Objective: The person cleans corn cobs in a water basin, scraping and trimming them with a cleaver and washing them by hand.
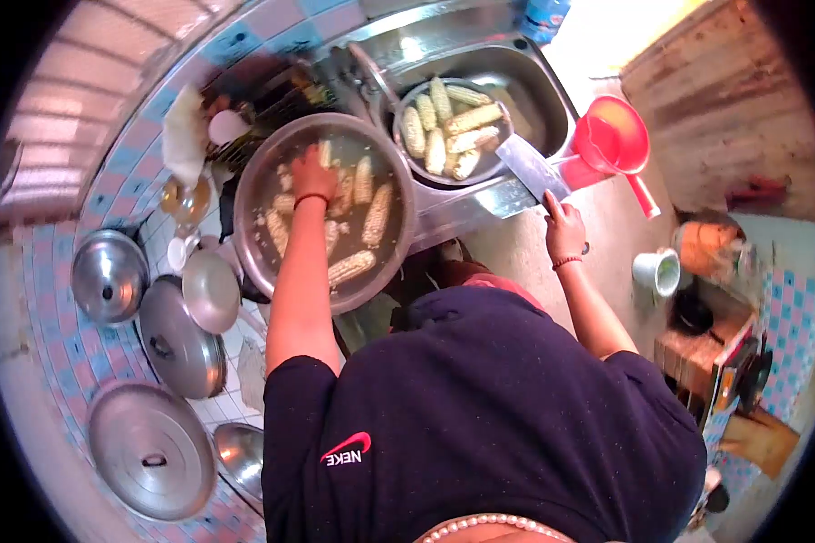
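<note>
My left hand (313, 178) reaches down into a large metal basin (249, 244) of cloudy water with several peeled corn cobs (377, 215). Its fingers curl around a corn cob (324, 154), whose pale end shows beside them; the fingertips are hidden. My right hand (566, 232) is closed on the handle of a cleaver (532, 166). The broad, wet blade points up and left, beside a smaller metal bowl (402, 154). More corn cobs (473, 118) are heaped in that bowl, which sits in the steel sink (543, 109).
Right of the sink is a red plastic dipper (611, 136) on a red container. Metal lids (152, 451) and a steel bowl (109, 276) line the tiled left side. A white bucket (656, 271) stands at the right, near a shelf with pans.
</note>
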{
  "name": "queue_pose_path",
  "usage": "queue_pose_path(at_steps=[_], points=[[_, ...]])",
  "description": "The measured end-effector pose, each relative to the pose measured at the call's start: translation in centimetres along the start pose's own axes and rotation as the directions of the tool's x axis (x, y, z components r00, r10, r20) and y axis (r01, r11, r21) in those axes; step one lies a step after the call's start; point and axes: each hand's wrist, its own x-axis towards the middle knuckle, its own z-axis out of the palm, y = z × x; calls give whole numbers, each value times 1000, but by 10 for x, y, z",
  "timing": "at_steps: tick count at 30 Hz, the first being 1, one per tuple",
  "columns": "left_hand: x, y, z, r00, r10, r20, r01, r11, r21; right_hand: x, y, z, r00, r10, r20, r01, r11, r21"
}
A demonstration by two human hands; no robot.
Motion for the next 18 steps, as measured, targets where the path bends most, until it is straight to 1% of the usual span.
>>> queue_pose_path(at_steps=[1, 2, 5, 8, 9, 10, 11, 12, 13, 15, 16, 17, 18], points=[[-4, -3, 6, 1000, 24, -13, -24, 1000, 11, 1, 5, 6, 1000, -8, -27, 8, 1000, 22], [-8, -3, 9, 999, 45, -30, -45, 999, 22, 3, 5, 5, 1000, 24, -3, -24, 1000, 10], [-16, -7, 3, 993, -31, 114, -3, 959, 282, 15, -20, -25, 993, 3, -121, -1, 1000, 11], [-31, 23, -28, 973, -65, 220, 33, 989, 144, 17, -20, -17, 992, 14, -123, -5, 998, 67], [-26, 9, -13, 988, 59, 143, -48, 996, -80, 17, -15, -10, 995, 26, -101, -21, 998, 52], [-18, -19, 14, 987, 157, 36, -141, 947, -289, 14, -15, -3, 996, 32, -78, -29, 999, 41], [-13, -43, 23, 970, 224, -95, -242, 850, -467, 13, -20, -5, 995, 53, -81, -51, 998, 19], [-14, -42, 12, 974, 205, -96, -223, 943, -247, 11, -27, -8, 994, 73, -84, -74, 997, -3], [-21, -34, 4, 978, 184, -94, -187, 982, -15, 10, -34, -11, 992, 94, -87, -96, 995, -25], [-30, -42, -5, 960, 240, -142, -241, 970, 14, 13, -73, -41, 984, 101, -146, -106, 994, -26], [-29, -45, -8, 947, 269, -175, -269, 963, 21, 21, -98, -57, 982, 141, -126, -136, 989, 53], [-27, -52, -9, 943, 266, -201, -289, 952, -99, 27, -124, -67, 985, 69, -156, -45, 987, 154], [-25, -59, -9, 937, 264, -229, -314, 925, -216, 32, -148, -66, 941, -149, -305, 214, 959, 189]])
